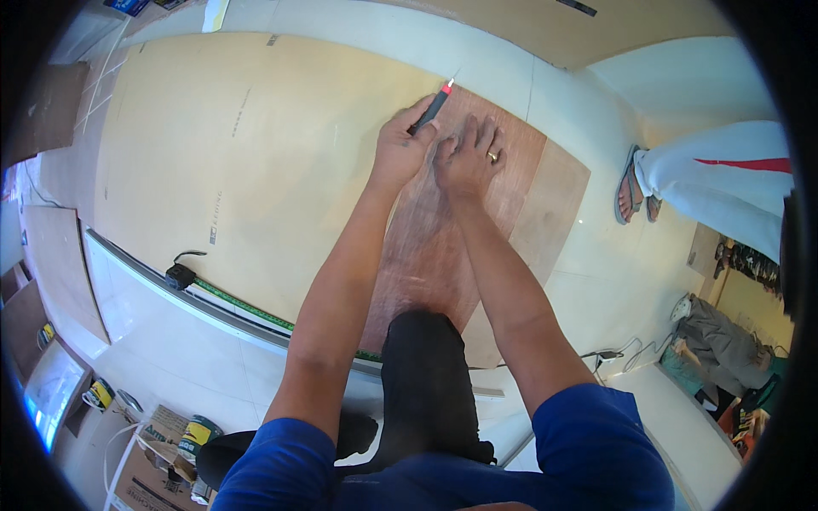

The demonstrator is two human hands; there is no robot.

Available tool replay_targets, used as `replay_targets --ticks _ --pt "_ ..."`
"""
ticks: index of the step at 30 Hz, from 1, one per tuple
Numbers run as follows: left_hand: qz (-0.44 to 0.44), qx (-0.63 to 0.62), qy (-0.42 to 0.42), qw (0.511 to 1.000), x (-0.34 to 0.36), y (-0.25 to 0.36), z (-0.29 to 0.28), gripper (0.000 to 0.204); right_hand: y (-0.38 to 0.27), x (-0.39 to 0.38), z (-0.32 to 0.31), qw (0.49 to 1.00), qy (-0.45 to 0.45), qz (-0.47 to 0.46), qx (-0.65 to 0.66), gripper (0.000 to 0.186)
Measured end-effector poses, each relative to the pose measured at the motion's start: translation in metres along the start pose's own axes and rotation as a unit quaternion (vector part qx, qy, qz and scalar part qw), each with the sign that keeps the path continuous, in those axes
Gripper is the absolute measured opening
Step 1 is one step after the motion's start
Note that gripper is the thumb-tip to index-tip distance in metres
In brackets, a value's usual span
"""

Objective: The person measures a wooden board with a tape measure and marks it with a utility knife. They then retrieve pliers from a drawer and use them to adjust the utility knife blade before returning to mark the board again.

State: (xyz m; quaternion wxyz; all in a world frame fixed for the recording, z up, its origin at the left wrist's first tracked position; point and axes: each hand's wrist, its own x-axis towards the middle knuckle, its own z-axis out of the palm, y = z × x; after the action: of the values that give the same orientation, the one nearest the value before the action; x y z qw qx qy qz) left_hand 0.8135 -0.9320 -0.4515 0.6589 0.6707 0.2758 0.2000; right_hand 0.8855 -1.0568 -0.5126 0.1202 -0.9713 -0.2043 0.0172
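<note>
My left hand (404, 145) is closed around a slim black-handled pointed tool (433, 111) with a red collar; its thin tip points away from me, past the far edge of the boards. Close beside it, my right hand (471, 162) presses flat with fingers spread and a ring on one finger. Beneath it is a reddish-brown wood sheet (426, 264), which meets a large pale yellow sheet (230, 145) by my left hand. My knee rests at the near edge of the reddish sheet. Whether the tool touches the sheet is too small to tell.
A black tape measure (180, 276) lies at the near left, its green blade (243, 305) drawn along the boards' near edge beside a metal bar. Another person's sandaled foot (629, 189) stands at the right. Cans (198, 434) and cardboard lie at the lower left, cords (626, 351) at the right.
</note>
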Motion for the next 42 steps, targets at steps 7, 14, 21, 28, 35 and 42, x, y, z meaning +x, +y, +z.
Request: replay_targets --ticks 7,14,21,28,35,42 --pt "0.086 0.535 -0.111 0.833 -0.007 -0.011 -0.005 0.047 0.001 0.0 -0.001 1.0 -0.002 0.0 -0.003 0.065" --pt "0.077 0.551 -0.123 0.822 -0.007 -0.002 -0.001 0.044 0.001 0.0 -0.001 1.0 -0.007 0.0 0.013 0.064" --pt "0.053 0.497 -0.105 0.86 -0.009 -0.013 0.005 0.042 0.001 0.001 0.004 1.0 0.011 0.002 -0.009 0.063" --pt "-0.159 -0.431 -0.081 0.885 -0.043 0.036 -0.042 0.057 0.005 0.002 0.015 0.999 0.034 0.001 -0.034 0.064" --pt "-0.016 -0.489 0.024 0.872 -0.12 0.18 -0.119 0.06 0.003 0.009 0.0 0.993 -0.099 0.028 -0.05 0.073" --pt "0.063 -0.422 0.084 0.901 -0.181 0.293 -0.166 0.059 0.052 0.019 -0.009 0.968 -0.212 -0.131 -0.026 0.056"
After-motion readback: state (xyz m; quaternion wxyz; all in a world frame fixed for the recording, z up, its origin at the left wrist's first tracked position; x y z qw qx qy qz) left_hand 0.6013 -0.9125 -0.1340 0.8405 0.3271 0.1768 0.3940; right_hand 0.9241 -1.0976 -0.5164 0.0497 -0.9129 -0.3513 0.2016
